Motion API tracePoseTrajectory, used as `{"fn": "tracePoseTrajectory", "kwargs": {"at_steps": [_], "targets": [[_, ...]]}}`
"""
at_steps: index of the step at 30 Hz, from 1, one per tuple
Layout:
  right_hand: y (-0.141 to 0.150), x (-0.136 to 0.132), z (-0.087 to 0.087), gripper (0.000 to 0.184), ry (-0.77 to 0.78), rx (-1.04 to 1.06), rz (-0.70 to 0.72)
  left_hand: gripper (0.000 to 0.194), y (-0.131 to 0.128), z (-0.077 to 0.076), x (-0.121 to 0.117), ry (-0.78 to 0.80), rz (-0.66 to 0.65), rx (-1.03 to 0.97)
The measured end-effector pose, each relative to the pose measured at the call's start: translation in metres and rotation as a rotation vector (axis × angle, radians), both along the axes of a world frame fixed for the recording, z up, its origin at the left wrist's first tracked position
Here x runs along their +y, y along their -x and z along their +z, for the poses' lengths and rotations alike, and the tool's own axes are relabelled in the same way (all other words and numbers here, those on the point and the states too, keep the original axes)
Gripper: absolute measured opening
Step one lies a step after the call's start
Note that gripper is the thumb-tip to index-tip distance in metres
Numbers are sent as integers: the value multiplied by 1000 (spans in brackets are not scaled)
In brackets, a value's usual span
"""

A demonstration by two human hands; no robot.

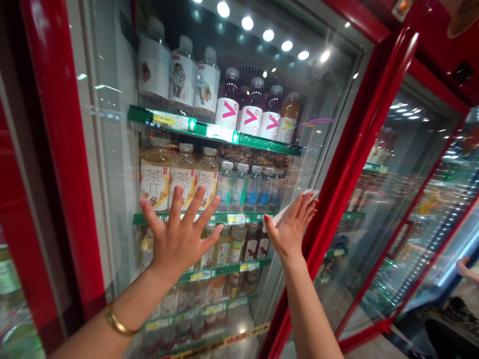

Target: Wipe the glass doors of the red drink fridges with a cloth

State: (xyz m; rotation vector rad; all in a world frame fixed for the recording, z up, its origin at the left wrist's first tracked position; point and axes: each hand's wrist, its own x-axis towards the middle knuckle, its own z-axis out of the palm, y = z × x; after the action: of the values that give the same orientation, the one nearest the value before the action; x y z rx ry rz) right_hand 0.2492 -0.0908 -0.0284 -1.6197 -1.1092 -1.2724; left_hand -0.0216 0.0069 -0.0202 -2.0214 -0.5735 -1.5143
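Note:
My left hand (pixel 179 232) is open, its fingers spread wide in front of the glass door (pixel 258 279) of a drinks fridge. Whether its palm touches the glass I cannot tell. My right hand (pixel 292 224) has a folded white cloth or tissue (pixel 283 214) under its fingers, at the door's right side near the red frame (pixel 350 149). The thumb stands apart from the cloth's lower end, and the palm hides part of it. Behind the glass, tea bottles (pixel 154 182) and small clear bottles (pixel 239 187) stand on a shelf.
White-labelled bottles (pixel 184 75) and purple drink bottles (pixel 251 112) fill the top shelf, with green price strips (pixel 269 144) along the shelf edges. Another glass-fronted fridge (pixel 377 209) stands to the right. Part of another person's arm (pixel 467 269) shows at the far right edge.

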Motion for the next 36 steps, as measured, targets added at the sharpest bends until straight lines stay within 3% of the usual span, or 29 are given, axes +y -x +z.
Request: {"fn": "tracePoseTrajectory", "kwargs": {"at_steps": [2,4,7,10,13,15,17,20,23,25,27,29,31,33,36], "targets": [[8,5,14,121,7,15,-10,83,-1,1,0,-23,23,-6],[27,11,15,124,67,-104,38,85,0,0,1,-65,29,-26],[41,10,-13,126,146,-318,120,88,10,-4,-1,-84,-40,-64],[17,-3,-33,125,129,-251,106,89,29,-16,-3,-60,-90,-70],[1,-4,-6,125,48,-51,51,88,41,-32,-2,-33,-18,-80],[21,8,19,126,27,-37,52,89,41,-39,2,-12,36,-93],[58,23,27,126,70,-129,94,89,38,-43,6,-17,62,-103],[98,34,-1,113,193,-409,181,86,37,-47,10,-37,45,-120],[82,24,-29,106,192,-464,149,82,46,-54,9,2,-7,-115],[59,17,-20,111,115,-284,87,81,53,-61,10,19,-1,-102],[52,18,9,115,56,-111,35,83,57,-67,12,2,38,-97],[66,28,36,118,75,-92,15,85,57,-71,15,-25,70,-91],[92,37,44,118,154,-231,47,83,56,-73,18,-33,84,-87],[107,39,31,114,230,-430,107,80,54,-75,19,-33,86,-90],[89,27,3,110,215,-500,117,78,52,-76,20,-46,96,-98]]}}
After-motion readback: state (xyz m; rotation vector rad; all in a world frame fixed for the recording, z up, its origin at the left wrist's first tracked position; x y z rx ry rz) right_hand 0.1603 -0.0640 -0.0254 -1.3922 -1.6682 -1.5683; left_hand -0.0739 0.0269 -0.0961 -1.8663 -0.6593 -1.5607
